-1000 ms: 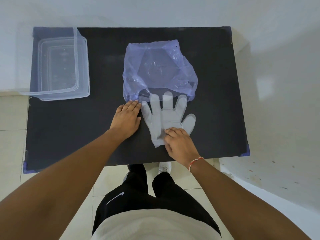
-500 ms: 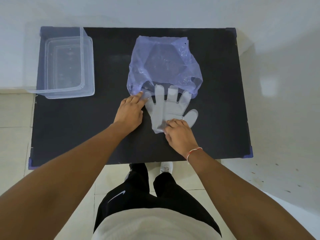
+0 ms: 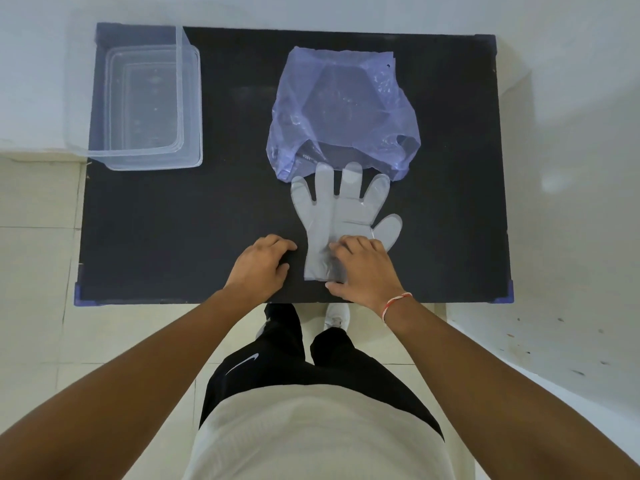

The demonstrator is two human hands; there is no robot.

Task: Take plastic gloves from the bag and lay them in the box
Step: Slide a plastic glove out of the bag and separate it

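Observation:
A clear plastic glove (image 3: 346, 216) lies flat on the black table (image 3: 166, 237), fingers pointing away from me. Its two middle fingertips reach the mouth of the thin purple bag (image 3: 341, 109), which lies crumpled just beyond it. My right hand (image 3: 363, 271) rests on the glove's cuff, fingers pressed onto it and thumb at its near edge. My left hand (image 3: 261, 268) sits on the table just left of the cuff, fingers loosely bent, holding nothing. The clear plastic box (image 3: 156, 164) stands at the far left corner, nothing visible inside.
A clear lid or flap (image 3: 79, 98) stands up along the box's left side and overhangs the table edge. The table's near edge is right under my wrists. White wall and tiled floor surround the table.
My right hand has drawn the glove toward me, almost fully out of the bag. My left hand has left the bag's mouth and come back beside the cuff.

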